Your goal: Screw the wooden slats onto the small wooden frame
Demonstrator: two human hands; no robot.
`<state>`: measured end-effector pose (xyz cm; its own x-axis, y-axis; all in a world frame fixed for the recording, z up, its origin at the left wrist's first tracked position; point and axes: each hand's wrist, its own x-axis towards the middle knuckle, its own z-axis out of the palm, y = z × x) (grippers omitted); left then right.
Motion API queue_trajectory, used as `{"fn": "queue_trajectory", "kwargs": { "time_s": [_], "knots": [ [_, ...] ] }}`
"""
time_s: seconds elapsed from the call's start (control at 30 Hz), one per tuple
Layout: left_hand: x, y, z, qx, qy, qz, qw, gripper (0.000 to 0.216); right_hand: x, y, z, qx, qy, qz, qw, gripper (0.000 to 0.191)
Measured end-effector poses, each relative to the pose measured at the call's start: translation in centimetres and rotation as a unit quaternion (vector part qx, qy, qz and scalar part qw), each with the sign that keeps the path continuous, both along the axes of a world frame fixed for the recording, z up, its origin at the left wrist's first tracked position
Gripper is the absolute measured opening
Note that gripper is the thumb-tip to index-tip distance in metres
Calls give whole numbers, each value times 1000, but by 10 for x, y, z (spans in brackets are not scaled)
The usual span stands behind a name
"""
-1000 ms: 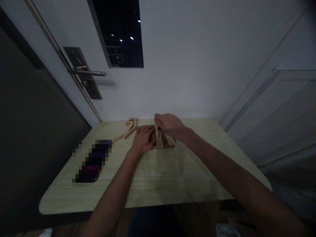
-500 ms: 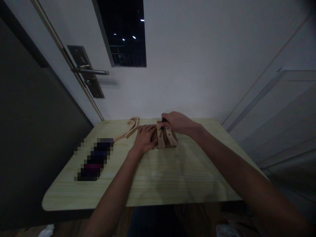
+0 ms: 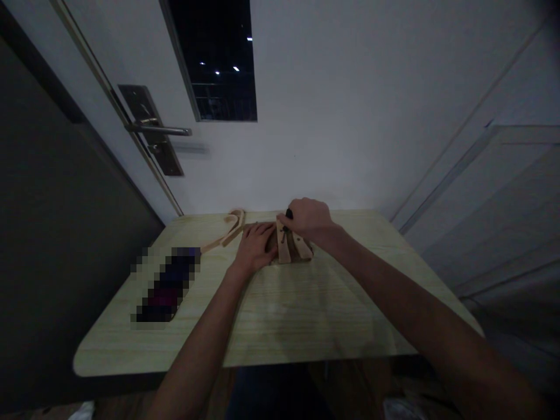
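Observation:
A small wooden assembly [image 3: 292,249] of light slats on a darker board lies at the far middle of a pale wooden table [image 3: 280,315]. My left hand [image 3: 255,246] lies flat against its left side, fingers stretched out and pressing on it. My right hand [image 3: 306,219] is closed around a small dark-handled tool [image 3: 287,223], whose tip stands on one of the slats. Just left of my left hand, curved wooden pieces [image 3: 228,228] lie loose on the table.
A dark blurred-out object [image 3: 168,284] lies on the table's left part. Behind the table stands a white wall with a dark window [image 3: 214,58]. A door with a metal lever handle [image 3: 160,130] is at the left. White panelled doors are at the right.
My right hand shifted slightly back and forth over the slats with the tool. My left hand stayed on the assembly.

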<state>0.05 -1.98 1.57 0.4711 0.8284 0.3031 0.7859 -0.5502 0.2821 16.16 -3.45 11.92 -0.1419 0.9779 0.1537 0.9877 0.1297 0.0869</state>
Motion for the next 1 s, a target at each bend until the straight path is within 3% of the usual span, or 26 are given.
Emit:
{"fn": "queue_trajectory", "kwargs": {
  "time_s": [0.23,0.63,1.0],
  "knots": [
    [0,1,-3,8,-1,-1,1000,55,13,-1,-1,-9,8,51,999,42],
    [-2,3,-4,10,-8,-11,1000,54,9,-16,16,-81,-1,143,986,35],
    [0,1,-2,2,4,5,1000,54,4,-6,22,-58,-46,116,991,38]
  ]
}}
